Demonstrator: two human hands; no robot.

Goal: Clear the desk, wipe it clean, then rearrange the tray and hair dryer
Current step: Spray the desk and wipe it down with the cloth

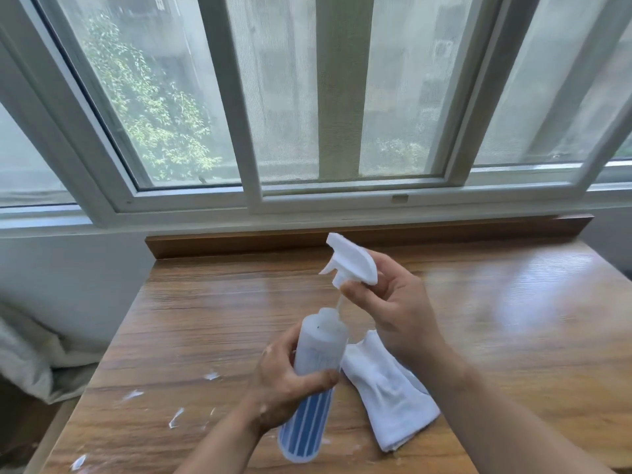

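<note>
Desk (205, 319): left hand (284, 381) grips bottle (319, 347); right hand (393, 302) holds sprayer (352, 261) above.

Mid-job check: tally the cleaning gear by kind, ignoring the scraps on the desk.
Spray bottle body: 1, in left hand
Trigger head: 1, off the neck, in right hand
White cloth: 1
Total: 3

Here's the frosted white plastic spray bottle (319, 347), its lower part a blue label (306, 429) with thin white stripes running lengthwise, and the moulded plastic trigger head (352, 261) is plain bright white. The folded cloth (386, 391) is white too, the glossy wooden desk (205, 319) warm brown with darker grain streaks and flecked with small white scraps (176, 417). Window frame (236, 107) white, leafy tree (154, 107) green.
</note>
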